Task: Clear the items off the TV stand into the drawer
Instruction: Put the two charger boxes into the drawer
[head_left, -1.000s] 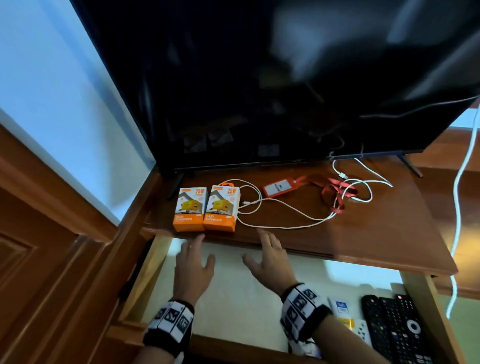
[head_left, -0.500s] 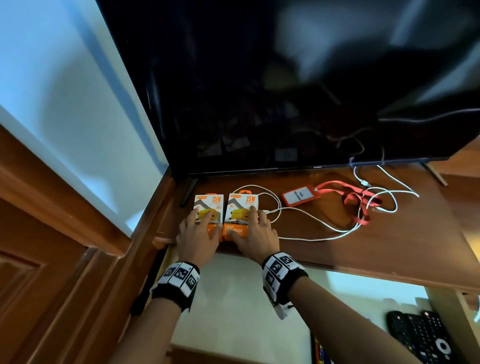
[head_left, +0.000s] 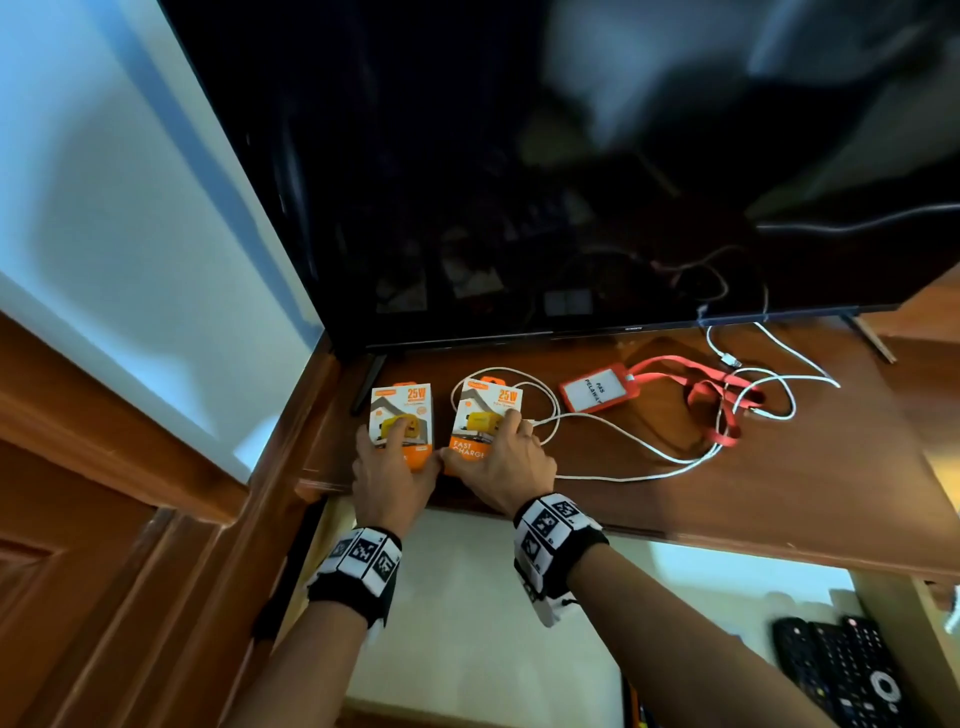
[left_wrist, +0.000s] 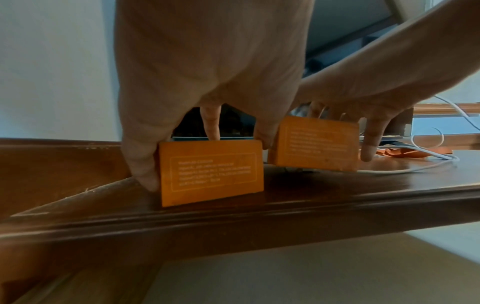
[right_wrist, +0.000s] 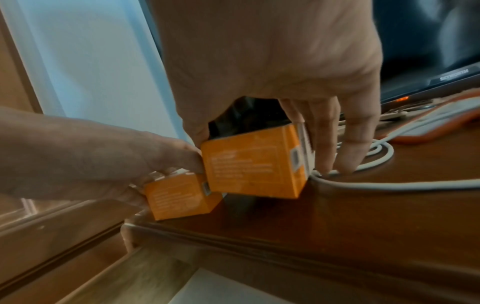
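Note:
Two orange charger boxes stand at the front left of the wooden TV stand (head_left: 779, 493). My left hand (head_left: 392, 467) grips the left box (head_left: 400, 415) (left_wrist: 210, 170), thumb and fingers on its sides and one finger on top. My right hand (head_left: 498, 462) grips the right box (head_left: 485, 410) (right_wrist: 252, 162), which is tilted with its near edge raised off the wood. A white cable (head_left: 623, 441) loops beside the right box and touches my right fingertips (right_wrist: 348, 164). A red card holder with lanyard (head_left: 595, 388) lies farther right.
The black TV (head_left: 519, 182) overhangs the stand just behind the boxes. Below the stand's front edge the drawer (head_left: 467, 597) is pulled out, pale inside, with black remotes (head_left: 841, 670) at its right end. A wall and wooden trim close the left side.
Both hands rose from over the drawer onto the boxes and closed around them. The boxes now stand slightly apart, and the right one has tipped up.

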